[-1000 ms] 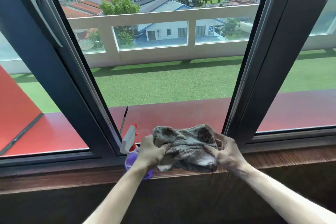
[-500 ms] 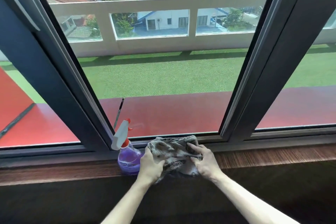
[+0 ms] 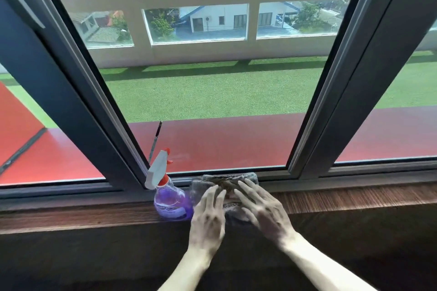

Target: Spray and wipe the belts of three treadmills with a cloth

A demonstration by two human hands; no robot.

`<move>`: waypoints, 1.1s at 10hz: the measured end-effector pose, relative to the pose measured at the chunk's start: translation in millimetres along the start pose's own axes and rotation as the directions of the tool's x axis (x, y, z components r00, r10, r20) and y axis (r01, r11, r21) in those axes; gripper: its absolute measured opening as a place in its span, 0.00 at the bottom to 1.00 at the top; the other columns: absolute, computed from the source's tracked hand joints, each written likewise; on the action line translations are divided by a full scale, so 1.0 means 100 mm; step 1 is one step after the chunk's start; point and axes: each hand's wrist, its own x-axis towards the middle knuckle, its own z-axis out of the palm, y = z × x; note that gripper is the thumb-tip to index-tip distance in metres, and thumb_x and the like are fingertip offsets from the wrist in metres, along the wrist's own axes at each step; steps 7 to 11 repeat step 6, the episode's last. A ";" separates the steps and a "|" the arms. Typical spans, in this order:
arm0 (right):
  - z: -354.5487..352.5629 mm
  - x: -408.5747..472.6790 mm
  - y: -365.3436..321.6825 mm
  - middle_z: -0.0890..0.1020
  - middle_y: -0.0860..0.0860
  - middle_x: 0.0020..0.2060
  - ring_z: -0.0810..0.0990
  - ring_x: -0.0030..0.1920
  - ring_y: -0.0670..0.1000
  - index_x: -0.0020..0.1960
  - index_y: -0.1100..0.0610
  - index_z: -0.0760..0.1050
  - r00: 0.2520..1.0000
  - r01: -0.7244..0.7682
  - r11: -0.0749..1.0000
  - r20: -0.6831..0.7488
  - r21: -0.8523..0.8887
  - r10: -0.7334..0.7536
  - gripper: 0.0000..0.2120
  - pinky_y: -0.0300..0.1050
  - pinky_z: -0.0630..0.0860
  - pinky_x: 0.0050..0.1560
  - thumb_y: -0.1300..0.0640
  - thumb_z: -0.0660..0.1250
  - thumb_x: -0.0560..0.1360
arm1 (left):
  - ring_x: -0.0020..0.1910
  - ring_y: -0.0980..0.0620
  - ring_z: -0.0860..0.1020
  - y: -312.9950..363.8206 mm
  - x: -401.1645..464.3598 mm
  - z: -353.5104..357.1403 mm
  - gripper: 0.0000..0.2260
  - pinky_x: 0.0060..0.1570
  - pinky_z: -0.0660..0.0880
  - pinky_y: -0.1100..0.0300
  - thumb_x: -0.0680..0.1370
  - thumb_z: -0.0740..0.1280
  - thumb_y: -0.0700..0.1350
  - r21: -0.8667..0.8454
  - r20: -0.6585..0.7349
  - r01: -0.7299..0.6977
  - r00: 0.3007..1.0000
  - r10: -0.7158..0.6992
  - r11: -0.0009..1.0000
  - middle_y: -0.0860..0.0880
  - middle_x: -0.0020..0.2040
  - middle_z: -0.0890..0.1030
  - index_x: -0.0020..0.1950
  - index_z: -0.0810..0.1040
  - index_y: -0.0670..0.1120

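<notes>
Both hands are laid flat on the cloth, fingers straight and spread: the left hand at its left part, the right hand at its right; nothing is gripped. The cloth is bunched on the wooden sill against the window frame, touching the purple spray bottle on its left. No treadmill is seen, so the step is judged to be handling of supplies; next, cloth and bottle would need gripping.

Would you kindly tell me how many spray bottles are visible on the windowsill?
1. The purple spray bottle stands upright on the wooden sill, just left of the cloth under both hands. None other shows.
</notes>
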 end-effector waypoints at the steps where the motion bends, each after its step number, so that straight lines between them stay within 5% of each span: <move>1: 0.15 -0.01 0.01 0.62 0.55 0.81 0.62 0.80 0.56 0.81 0.50 0.64 0.995 0.055 0.997 0.085 -0.052 -0.050 0.31 0.52 0.63 0.78 0.54 0.66 0.79 | 0.77 0.43 0.65 -0.07 -0.01 0.12 0.35 0.73 0.69 0.50 0.77 0.72 0.43 0.105 0.152 0.057 0.986 -0.072 0.993 0.45 0.81 0.59 0.81 0.61 0.48; 2: 0.19 -0.02 0.06 0.67 0.53 0.79 0.70 0.77 0.54 0.79 0.49 0.67 0.986 -0.017 0.999 0.163 -0.028 0.021 0.31 0.49 0.69 0.75 0.50 0.72 0.78 | 0.82 0.44 0.49 -0.16 -0.01 0.16 0.37 0.80 0.52 0.54 0.81 0.61 0.35 0.176 0.264 0.075 0.957 -0.121 0.982 0.51 0.83 0.41 0.83 0.43 0.51; 3: 0.18 0.01 0.07 0.74 0.48 0.74 0.78 0.70 0.51 0.75 0.47 0.71 0.967 -0.041 0.999 0.251 -0.026 0.046 0.24 0.50 0.77 0.67 0.43 0.62 0.80 | 0.82 0.45 0.48 -0.16 0.00 0.16 0.37 0.80 0.50 0.55 0.81 0.60 0.35 0.157 0.289 0.102 0.946 -0.144 0.982 0.52 0.83 0.43 0.83 0.43 0.52; 5: 0.11 0.08 0.06 0.80 0.48 0.69 0.81 0.67 0.50 0.70 0.47 0.78 0.949 -0.024 0.997 0.312 -0.079 0.048 0.26 0.58 0.63 0.75 0.39 0.49 0.83 | 0.82 0.44 0.46 -0.15 0.07 0.02 0.35 0.80 0.47 0.54 0.82 0.63 0.43 0.036 0.362 0.146 0.920 -0.149 0.989 0.53 0.83 0.45 0.84 0.46 0.51; 6: 0.02 -0.06 -0.02 0.68 0.52 0.79 0.69 0.77 0.53 0.79 0.51 0.68 0.986 -0.024 0.999 0.162 -0.038 0.030 0.25 0.62 0.57 0.76 0.44 0.51 0.85 | 0.82 0.52 0.45 -0.17 -0.02 -0.09 0.32 0.80 0.50 0.57 0.82 0.64 0.47 -0.161 0.325 0.104 0.944 -0.047 0.981 0.57 0.83 0.45 0.83 0.52 0.54; 11: 0.02 -0.06 -0.02 0.68 0.52 0.79 0.69 0.77 0.53 0.79 0.51 0.68 0.986 -0.024 0.999 0.162 -0.038 0.030 0.25 0.62 0.57 0.76 0.44 0.51 0.85 | 0.82 0.52 0.45 -0.17 -0.02 -0.09 0.32 0.80 0.50 0.57 0.82 0.64 0.47 -0.161 0.325 0.104 0.944 -0.047 0.981 0.57 0.83 0.45 0.83 0.52 0.54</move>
